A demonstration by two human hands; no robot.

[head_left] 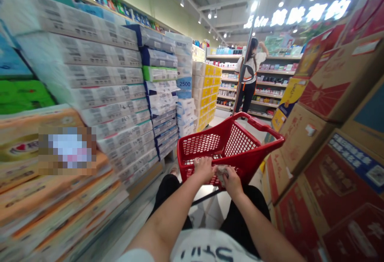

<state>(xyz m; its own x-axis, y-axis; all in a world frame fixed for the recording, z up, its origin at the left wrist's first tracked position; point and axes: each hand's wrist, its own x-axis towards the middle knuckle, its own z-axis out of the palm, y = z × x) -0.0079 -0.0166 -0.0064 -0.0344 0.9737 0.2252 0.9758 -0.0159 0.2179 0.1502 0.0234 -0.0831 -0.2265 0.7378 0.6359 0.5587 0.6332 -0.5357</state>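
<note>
A red plastic shopping basket cart [231, 142] rolls in front of me down a shop aisle. My left hand [203, 167] is closed over its near rim. My right hand [231, 179] is closed beside it at the rim, with a small crumpled pale thing in its fingers that I cannot name. The basket looks empty through its mesh walls.
Stacked packs of tissue paper [105, 90] wall the aisle on the left. Cardboard boxes [327, 134] are piled on the right. At the aisle's end a person [250, 74] stands at shelves [270, 82], one arm raised. A metal pole [243, 70] rises past the basket.
</note>
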